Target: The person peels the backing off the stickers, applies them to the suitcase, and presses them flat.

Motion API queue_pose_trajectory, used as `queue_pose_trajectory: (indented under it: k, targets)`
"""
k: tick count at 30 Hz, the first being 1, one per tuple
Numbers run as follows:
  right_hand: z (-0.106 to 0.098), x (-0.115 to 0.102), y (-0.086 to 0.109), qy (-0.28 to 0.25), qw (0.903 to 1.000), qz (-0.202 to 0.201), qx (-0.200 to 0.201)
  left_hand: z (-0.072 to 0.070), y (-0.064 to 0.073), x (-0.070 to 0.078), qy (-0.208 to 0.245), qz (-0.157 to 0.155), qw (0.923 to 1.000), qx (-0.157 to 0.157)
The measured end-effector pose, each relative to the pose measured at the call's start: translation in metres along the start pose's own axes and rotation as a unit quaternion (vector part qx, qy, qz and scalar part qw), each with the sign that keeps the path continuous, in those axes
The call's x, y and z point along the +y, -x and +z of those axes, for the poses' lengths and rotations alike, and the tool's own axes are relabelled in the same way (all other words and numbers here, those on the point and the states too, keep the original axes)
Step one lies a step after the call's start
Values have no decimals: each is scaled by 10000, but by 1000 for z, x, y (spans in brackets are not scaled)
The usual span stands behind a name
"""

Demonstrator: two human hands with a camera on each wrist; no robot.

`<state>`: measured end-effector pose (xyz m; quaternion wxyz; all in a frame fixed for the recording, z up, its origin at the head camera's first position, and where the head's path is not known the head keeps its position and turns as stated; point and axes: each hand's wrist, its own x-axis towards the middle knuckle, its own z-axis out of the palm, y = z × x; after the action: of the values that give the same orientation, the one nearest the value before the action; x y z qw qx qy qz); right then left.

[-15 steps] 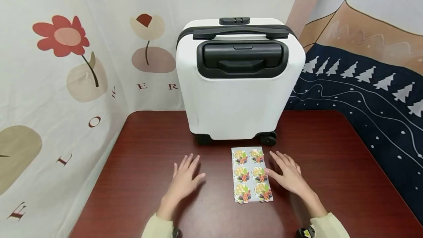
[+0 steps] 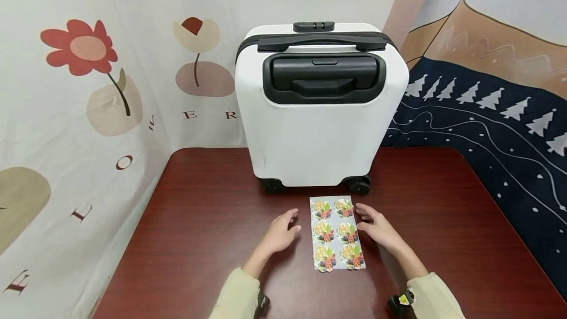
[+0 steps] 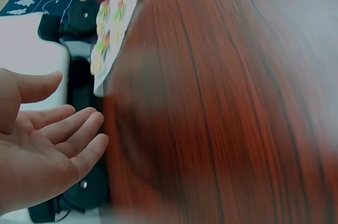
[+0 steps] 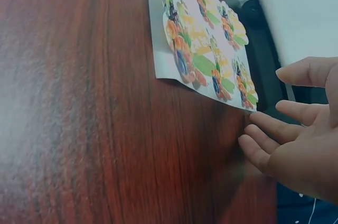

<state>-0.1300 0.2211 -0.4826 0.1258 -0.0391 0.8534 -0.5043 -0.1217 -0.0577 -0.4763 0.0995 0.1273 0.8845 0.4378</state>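
Note:
A sticker sheet [image 2: 335, 233] with several fruit-patterned round stickers lies on the dark red wooden table. To its left, my left hand [image 2: 279, 233] hovers with fingers slightly bent, apart from the sheet and holding nothing. My right hand [image 2: 375, 225] is at the sheet's right edge, its fingertips close to that edge; whether they touch it I cannot tell. In the right wrist view, the right hand [image 4: 296, 134] shows loosely bent fingers beside a corner of the sheet. The left wrist view has the left hand [image 3: 53, 134] with thumb and fingers spread apart.
A white suitcase [image 2: 316, 144] with black handles and wheels stands upright behind the sheet. Cloth with printed flowers [image 2: 81, 48] hangs on the left, and dark blue cloth with white trees [image 2: 480, 97] on the right. The wooden table [image 2: 199, 201] surrounds both hands.
My left hand has moved right, towards the sticker sheet. My right hand has shifted slightly left, and its fingers have drawn closer together. The sheet and suitcase stay in place.

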Motion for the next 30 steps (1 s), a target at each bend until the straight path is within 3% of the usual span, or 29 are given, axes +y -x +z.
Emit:
queue_pose_trajectory:
  k: [5, 9, 13, 22, 30]
  targets:
    - [1, -1, -4, -374, 9990, 225, -81, 11, -12, 5, 817, -290, 9961, -153]
    - [0, 0, -9, -702, 9970, 317, -115, 16, -20, 6, 1642, -578, 9846, -133]
    - [0, 1, -13, -1178, 9922, 378, -124, 18, -25, 6, 2104, -748, 9747, -93]
    - [-2, 2, -16, -1647, 9852, 442, -149, 24, -29, 6, 2320, -829, 9691, -136]
    - [-1, 3, -17, -1701, 9844, 437, -99, 25, -28, 6, 2171, -740, 9731, -196]
